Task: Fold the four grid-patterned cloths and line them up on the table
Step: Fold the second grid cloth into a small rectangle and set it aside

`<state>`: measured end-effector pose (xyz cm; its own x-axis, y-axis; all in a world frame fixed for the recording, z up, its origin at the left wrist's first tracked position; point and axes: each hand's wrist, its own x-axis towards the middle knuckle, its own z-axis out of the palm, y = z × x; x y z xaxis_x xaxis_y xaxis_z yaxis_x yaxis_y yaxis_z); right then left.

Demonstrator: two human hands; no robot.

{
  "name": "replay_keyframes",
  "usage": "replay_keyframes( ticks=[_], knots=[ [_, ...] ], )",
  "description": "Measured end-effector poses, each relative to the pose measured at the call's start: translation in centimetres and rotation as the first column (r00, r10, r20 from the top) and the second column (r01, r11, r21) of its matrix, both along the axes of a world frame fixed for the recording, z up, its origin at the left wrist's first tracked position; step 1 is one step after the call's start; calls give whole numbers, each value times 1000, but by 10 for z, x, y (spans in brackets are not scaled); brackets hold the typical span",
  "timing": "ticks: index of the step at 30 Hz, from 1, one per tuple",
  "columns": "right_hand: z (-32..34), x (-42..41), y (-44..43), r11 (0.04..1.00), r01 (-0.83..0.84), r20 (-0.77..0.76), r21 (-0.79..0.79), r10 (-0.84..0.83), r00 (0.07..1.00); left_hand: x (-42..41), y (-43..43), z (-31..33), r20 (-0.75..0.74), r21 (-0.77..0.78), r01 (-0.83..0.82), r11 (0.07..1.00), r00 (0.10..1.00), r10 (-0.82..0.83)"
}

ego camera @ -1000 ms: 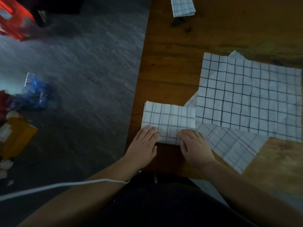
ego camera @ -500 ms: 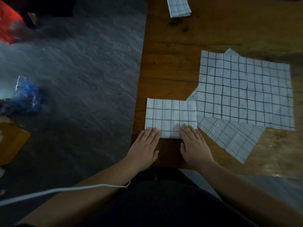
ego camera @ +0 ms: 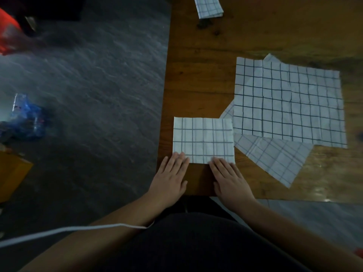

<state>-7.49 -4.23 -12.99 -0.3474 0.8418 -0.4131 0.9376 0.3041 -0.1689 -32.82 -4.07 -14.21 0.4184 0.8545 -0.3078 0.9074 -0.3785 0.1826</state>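
Both hands flat, fingers straight: left hand (ego camera: 170, 178) & right hand (ego camera: 227, 179) press near edge of folded cloth (ego camera: 203, 141), frame centre; crease evenly w/ corners aligned.

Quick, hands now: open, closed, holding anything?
Left hand: open, flat on the near edge of the folded cloth.
Right hand: open, flat on that same edge.

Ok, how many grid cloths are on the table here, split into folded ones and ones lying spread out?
Folded: 2, the small folded cloth at the far edge and the near folded cloth, with the fingertips of the left hand and the right hand on its near edge.
Spread out: 2, the top flat cloth and the lower flat cloth partly under it.
Total: 4
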Motion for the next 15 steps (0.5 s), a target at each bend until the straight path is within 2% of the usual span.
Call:
replay_keyframes(
  ticks=[15],
  knots=[
    [1, 3, -5, 998, 56, 16, 36, -57, 998, 5, -4, -1, -51, -43, -24, 999, 998, 22]
  ],
)
